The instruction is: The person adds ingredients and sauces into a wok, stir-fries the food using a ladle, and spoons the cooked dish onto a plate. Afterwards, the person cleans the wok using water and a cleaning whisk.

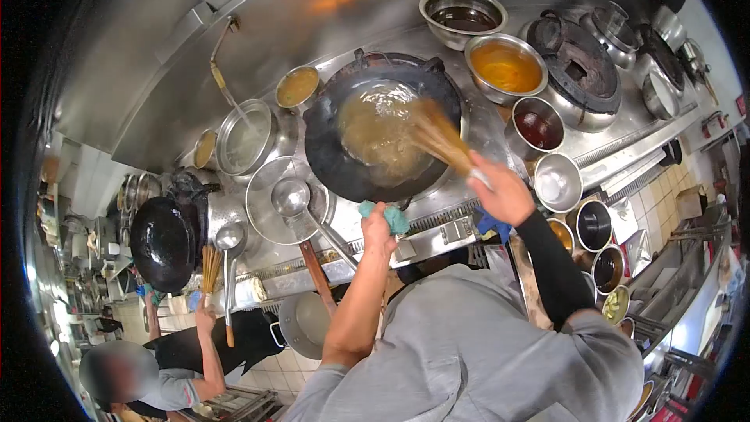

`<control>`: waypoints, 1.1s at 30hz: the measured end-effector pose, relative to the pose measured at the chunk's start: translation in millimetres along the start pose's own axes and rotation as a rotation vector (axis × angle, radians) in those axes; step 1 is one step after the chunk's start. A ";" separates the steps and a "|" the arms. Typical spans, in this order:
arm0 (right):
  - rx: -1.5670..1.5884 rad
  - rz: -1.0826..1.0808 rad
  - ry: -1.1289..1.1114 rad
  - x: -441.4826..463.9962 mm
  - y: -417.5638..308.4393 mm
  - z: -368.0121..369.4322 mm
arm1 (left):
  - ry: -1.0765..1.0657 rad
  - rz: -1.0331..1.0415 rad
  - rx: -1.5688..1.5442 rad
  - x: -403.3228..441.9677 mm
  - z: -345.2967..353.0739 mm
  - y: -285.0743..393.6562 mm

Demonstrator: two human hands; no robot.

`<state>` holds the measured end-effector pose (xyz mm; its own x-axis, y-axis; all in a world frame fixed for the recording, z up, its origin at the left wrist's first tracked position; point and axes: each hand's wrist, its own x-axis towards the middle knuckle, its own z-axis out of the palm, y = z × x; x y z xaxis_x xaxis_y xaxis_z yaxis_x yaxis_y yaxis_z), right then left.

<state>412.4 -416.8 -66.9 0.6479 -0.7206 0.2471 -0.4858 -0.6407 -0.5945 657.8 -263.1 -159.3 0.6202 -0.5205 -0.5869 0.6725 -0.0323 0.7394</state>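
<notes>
My right hand (504,191) is closed around a bamboo wok brush (444,141), its bristles blurred and down in the murky water (375,133) of a large black wok (324,148). The wok sits on a burner on the steel range. At the wok's near edge, my left hand (376,228) grips a green cloth (396,219); whether it also holds a wok handle beneath is hidden. A steel ladle (291,197) lies across a wire strainer (264,202), left of the wok, its handle reaching towards my left forearm.
Steel bowls of amber liquid (508,66) and dark liquid (462,16) stand behind the wok to the right. A tap (219,78) hangs over a water pot (246,141). At lower left, a co-worker's hand (205,319) holds another brush (211,267) near a second wok (162,242).
</notes>
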 end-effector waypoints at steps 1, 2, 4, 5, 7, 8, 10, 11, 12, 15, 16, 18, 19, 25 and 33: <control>0.051 -0.021 0.130 -19.8 12.4 -0.7 | -0.014 0.020 0.005 2.7 -8.2 1.3; 0.096 -0.045 0.270 -35.8 18.8 0.3 | -0.028 0.040 0.010 3.4 -14.0 2.3; 0.692 0.463 0.187 -66.6 12.0 -1.6 | 0.002 0.051 0.056 -8.6 -16.1 9.3; 0.989 0.716 0.135 -77.9 11.2 -4.0 | 0.004 0.059 0.055 -11.4 -19.3 9.6; 1.496 1.038 0.109 -98.4 76.6 46.0 | 0.016 0.082 0.079 -16.6 -21.4 9.7; 1.753 1.193 0.093 -105.8 99.6 63.2 | 0.009 0.097 0.089 -19.2 -20.6 9.9; 1.736 1.136 0.112 -105.2 85.1 59.6 | 0.008 0.138 0.104 -28.0 -20.0 14.2; 1.727 1.108 0.122 -102.3 76.3 55.4 | 0.083 0.140 0.133 -35.8 -19.2 14.4; 1.677 1.062 0.148 -96.0 67.7 45.9 | 0.083 0.148 0.137 -44.6 -14.5 18.6; 1.533 0.914 0.217 -84.5 50.5 24.2 | 0.032 0.124 0.168 -63.0 -13.6 27.8; 1.514 0.901 0.209 -80.8 42.8 15.2 | 0.049 0.154 0.187 -64.9 -11.7 28.8; 1.475 0.873 0.193 -71.3 27.4 -6.1 | 0.083 0.214 0.225 -71.3 -4.6 31.9; 1.452 0.854 0.160 -67.2 21.1 -12.5 | 0.094 0.220 0.250 -76.4 0.7 34.7; 1.313 0.727 -0.020 -53.4 6.9 -7.2 | 0.082 0.376 0.410 -78.7 12.1 32.0; 1.090 0.658 -0.211 -45.3 -7.0 -10.7 | 0.218 0.732 0.665 -83.0 44.5 40.1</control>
<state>380.2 -382.6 -65.7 0.5989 -0.6968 -0.3948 -0.0855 0.4346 -0.8966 615.3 -259.2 -66.2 0.8950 -0.4377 0.0864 -0.2230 -0.2710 0.9364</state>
